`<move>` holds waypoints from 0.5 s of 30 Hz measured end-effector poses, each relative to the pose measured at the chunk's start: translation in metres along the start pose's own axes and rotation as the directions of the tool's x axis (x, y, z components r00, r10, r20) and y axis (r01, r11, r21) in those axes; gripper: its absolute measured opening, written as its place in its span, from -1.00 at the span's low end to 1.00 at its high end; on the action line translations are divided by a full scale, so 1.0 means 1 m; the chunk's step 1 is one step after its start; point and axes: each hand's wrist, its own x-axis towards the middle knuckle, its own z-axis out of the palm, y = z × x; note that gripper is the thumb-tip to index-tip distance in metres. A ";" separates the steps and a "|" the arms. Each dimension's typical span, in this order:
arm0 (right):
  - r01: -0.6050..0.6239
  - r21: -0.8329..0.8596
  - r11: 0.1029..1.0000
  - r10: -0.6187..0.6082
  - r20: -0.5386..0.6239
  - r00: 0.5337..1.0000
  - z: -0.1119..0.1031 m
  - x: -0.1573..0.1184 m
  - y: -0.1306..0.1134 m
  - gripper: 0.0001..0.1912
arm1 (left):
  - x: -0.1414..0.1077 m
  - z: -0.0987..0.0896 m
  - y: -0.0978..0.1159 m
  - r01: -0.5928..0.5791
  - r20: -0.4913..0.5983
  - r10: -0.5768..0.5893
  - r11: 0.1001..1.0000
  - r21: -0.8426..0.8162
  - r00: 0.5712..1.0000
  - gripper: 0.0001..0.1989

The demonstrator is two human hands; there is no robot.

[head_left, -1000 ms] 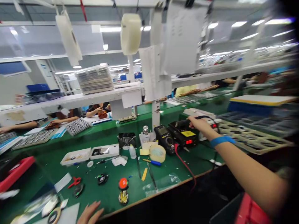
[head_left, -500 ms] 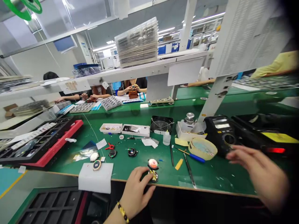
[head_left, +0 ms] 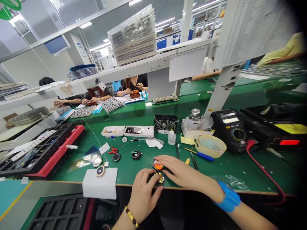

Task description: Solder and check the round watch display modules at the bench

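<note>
Near the front edge of the green bench, my left hand [head_left: 146, 188] has its fingers closed on a small round watch movement [head_left: 160, 178] with gold-coloured parts. Just behind it lies a round case part with an orange face [head_left: 158, 165]. My right hand [head_left: 178, 169] rests over that part, its fingertips at the far side; whether it grips the part is hidden. Further left are two dark round watch pieces [head_left: 136, 155], a red clip [head_left: 113, 150], and a round piece with a tan rim [head_left: 100, 171] on a white pad [head_left: 100, 188].
Tweezers [head_left: 194, 162], a blue-handled tool [head_left: 205, 156], a yellow dish [head_left: 211, 146] and a multimeter [head_left: 230, 129] stand right. A small fan [head_left: 166, 123] and white part boxes [head_left: 139, 131] are behind. A red-edged black tray [head_left: 57, 150] is left. People sit across the bench.
My right hand has come in from the far right to beside my left hand, over the orange-faced part. The red cable is now uncovered. My left hand stays at the gold-coloured movement.
</note>
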 end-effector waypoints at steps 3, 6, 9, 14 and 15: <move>0.024 0.026 0.999 -0.025 0.007 1.000 0.000 0.002 0.001 -0.60 | 0.001 0.000 0.000 0.001 -0.008 -0.001 1.000 0.002 1.000 -0.68; 0.032 0.048 0.998 -0.032 -0.009 0.999 -0.001 0.001 0.001 -0.61 | 0.001 -0.002 0.000 -0.013 0.003 0.013 1.000 0.005 1.000 -0.64; 0.034 0.065 0.997 -0.033 -0.030 0.999 0.001 -0.001 0.001 -0.61 | 0.002 -0.003 0.000 -0.021 0.015 0.021 1.000 -0.003 1.000 -0.63; 0.036 0.081 0.996 -0.031 -0.064 0.997 0.004 -0.003 0.004 -0.60 | 0.005 0.001 0.002 -0.017 -0.022 0.018 0.999 0.038 1.000 -0.68; 0.038 0.082 0.996 -0.032 -0.067 0.997 0.004 -0.003 0.004 -0.61 | 0.006 0.003 0.003 -0.012 -0.029 0.013 0.999 0.051 0.999 -0.68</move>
